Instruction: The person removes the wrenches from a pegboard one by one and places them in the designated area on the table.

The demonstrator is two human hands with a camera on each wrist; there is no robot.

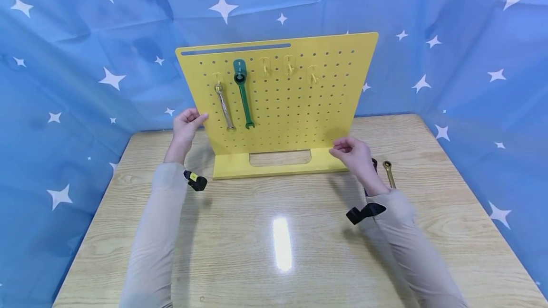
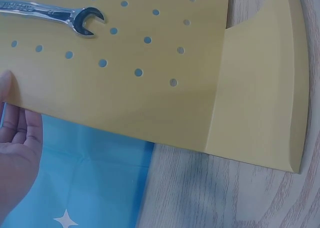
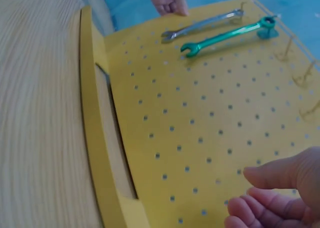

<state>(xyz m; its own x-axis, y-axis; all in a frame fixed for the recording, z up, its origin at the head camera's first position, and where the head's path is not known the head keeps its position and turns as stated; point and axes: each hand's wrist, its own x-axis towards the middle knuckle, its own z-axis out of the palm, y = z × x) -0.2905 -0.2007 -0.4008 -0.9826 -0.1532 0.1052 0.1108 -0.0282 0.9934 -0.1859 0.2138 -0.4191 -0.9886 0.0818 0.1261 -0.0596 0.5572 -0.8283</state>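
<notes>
A yellow pegboard stands upright on its base at the back of the table. My left hand grips its left edge, thumb on the front and fingers behind. Hanging from hooks on the board's left part are a silver combination wrench and, just right of it, a green wrench; the silver wrench's open end shows in the left wrist view. Near the lower right corner, my right hand hovers with loosely bent fingers and nothing in them. Whether it touches the board is unclear.
Several yellow hooks, one of them a hook at the right, bear no tools. A brass-coloured wrench lies on the wooden table beyond my right wrist. Beside it a dark tool is mostly hidden. Blue starred cloth surrounds the table.
</notes>
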